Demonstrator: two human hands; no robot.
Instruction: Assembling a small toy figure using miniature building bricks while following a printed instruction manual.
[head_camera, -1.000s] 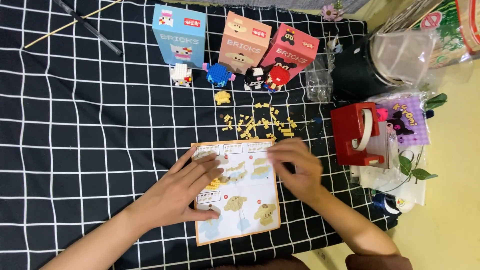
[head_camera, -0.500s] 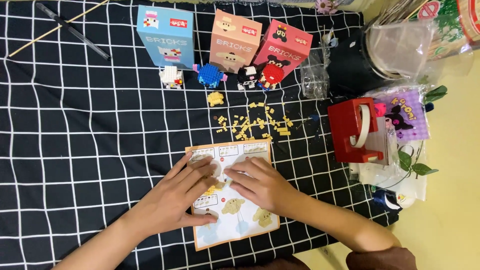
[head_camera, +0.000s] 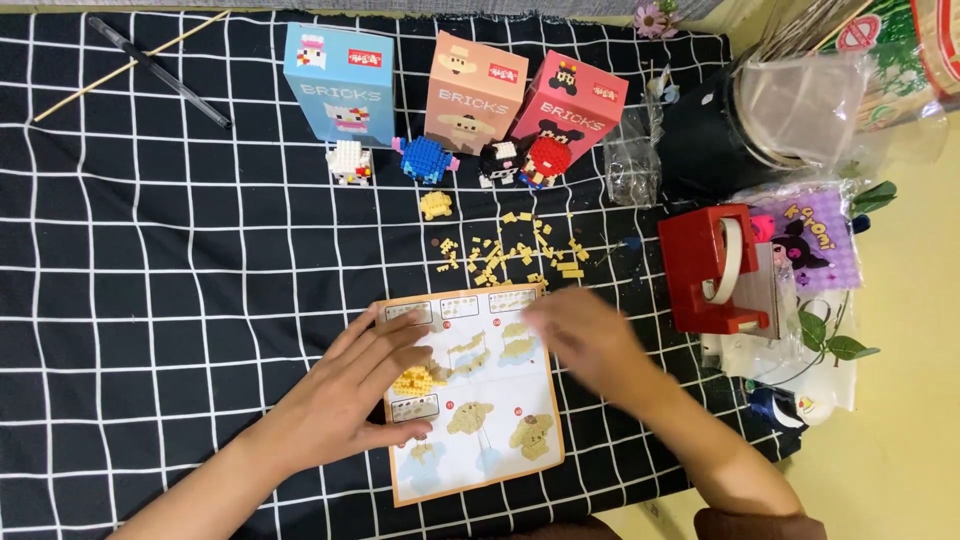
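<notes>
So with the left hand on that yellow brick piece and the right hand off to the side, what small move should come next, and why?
Probably the right hand goes up to the loose yellow bricks to pick one. The left hand rests by a small half-built yellow piece on the instruction sheet, and the right hand, blurred, looks empty and lies just below that pile.
</notes>
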